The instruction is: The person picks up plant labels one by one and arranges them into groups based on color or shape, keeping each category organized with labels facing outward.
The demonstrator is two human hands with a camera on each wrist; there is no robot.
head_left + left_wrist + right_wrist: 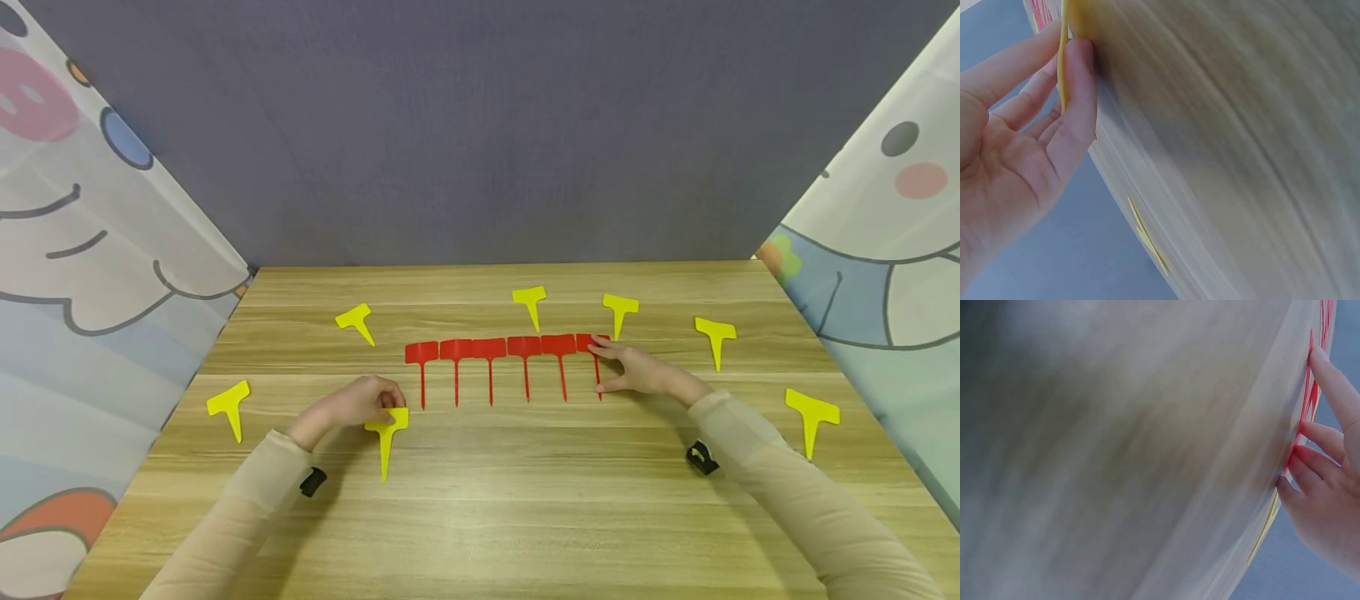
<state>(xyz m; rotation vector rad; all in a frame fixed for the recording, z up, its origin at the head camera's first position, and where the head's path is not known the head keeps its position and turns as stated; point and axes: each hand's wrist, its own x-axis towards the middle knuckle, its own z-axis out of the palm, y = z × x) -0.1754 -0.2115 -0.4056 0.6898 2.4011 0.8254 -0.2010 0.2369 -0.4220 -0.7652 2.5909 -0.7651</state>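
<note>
My left hand [367, 402] pinches the head of a yellow T-shaped plant label [386, 442], whose pointed stem hangs toward the front of the table. In the left wrist view this label [1062, 69] shows edge-on between thumb and fingers. Several red plant labels [489, 348] lie in a row, heads side by side and stems pointing toward me. At the row's right end my right hand [637, 371] rests spread fingertips on the last red label [582, 342], covering part of its head. The right wrist view shows those fingertips along the thin red label [1304, 406].
Other yellow labels lie scattered: one at far left [232, 408], one at back left [358, 322], one behind the row [531, 303], one beside it [620, 312], and two at right [716, 337]. A dark wall [495, 133] rises behind the wooden table [525, 517].
</note>
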